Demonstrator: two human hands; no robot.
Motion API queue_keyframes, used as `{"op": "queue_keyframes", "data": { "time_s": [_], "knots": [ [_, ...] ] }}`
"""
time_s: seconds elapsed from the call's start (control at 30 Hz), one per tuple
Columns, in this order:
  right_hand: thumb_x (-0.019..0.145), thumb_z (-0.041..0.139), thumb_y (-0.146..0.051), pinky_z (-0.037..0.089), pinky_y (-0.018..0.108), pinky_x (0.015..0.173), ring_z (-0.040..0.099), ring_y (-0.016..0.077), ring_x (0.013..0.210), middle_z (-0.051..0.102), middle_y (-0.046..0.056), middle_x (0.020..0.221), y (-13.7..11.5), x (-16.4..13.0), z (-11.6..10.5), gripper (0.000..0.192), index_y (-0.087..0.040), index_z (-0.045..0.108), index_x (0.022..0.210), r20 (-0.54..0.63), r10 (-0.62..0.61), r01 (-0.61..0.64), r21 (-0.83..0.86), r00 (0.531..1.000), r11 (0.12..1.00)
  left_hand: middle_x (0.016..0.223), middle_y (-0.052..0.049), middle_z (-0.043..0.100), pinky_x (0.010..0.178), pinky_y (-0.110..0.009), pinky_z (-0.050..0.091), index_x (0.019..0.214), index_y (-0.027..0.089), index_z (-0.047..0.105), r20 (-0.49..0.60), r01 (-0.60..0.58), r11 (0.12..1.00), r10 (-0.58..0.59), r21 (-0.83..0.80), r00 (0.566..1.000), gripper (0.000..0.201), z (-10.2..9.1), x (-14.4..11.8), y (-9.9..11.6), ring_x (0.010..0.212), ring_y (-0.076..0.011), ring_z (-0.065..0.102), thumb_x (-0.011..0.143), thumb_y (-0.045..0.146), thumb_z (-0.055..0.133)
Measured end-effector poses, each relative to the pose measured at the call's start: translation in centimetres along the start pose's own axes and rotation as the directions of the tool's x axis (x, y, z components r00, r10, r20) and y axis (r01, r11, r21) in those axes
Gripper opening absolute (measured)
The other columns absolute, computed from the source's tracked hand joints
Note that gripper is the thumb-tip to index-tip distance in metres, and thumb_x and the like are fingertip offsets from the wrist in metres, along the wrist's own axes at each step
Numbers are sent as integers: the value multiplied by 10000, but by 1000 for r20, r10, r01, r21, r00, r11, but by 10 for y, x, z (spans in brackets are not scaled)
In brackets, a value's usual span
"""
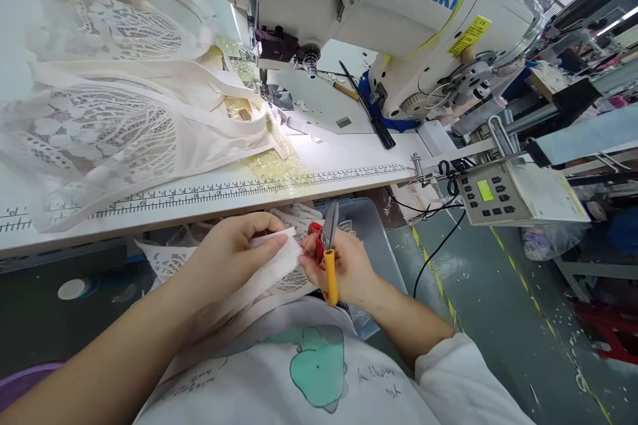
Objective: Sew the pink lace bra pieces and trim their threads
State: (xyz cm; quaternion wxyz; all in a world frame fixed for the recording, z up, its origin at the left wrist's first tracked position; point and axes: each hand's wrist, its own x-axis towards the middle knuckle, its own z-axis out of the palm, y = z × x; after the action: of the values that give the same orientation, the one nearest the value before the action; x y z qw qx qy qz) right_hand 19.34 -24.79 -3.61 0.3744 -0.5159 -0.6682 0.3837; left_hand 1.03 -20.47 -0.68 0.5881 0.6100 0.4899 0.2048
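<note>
A white sewing machine is occupying the far right of the worktable, its needle end facing left so cloth can feed across the bed. Lace garment pieces are lying heaped on the far left of the table, apparently staged within reach of the needle. A printed measuring scale is running along the table's near edge. A control panel is hanging at the right, just off the table end. Below the near edge, the left hand is pinching a white fabric strip taut by its end, fingers closed on it. The right hand is touching the strip's tip while gripping thread snips, blades pointing up and away, seemingly parked clear of the cloth.
</note>
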Motion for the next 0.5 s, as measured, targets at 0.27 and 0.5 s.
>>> {"op": "queue_keyframes", "data": {
  "time_s": [0.27, 0.5],
  "knots": [
    [764, 643, -548, 478, 272, 522, 541, 142, 563, 537, 5, 686, 0, 2, -10, 386, -209, 459, 788, 301, 166, -263, 316, 939, 912, 609, 6, 621, 472, -217, 387, 691, 187, 636, 134, 163, 939, -127, -304, 983, 255, 0, -2, -7, 522, -130, 513, 713, 442, 647],
    [780, 315, -840, 385, 250, 504, 475, 141, 575, 517, 21, 683, 23, 6, -40, 658, -197, 454, 792, 618, -21, 51, -31, 786, 998, 578, 32, 568, 487, -196, 342, 688, 183, 639, 70, 140, 945, -125, -295, 990, 219, 1, -3, -11, 508, -99, 456, 715, 400, 640]
  ]
}}
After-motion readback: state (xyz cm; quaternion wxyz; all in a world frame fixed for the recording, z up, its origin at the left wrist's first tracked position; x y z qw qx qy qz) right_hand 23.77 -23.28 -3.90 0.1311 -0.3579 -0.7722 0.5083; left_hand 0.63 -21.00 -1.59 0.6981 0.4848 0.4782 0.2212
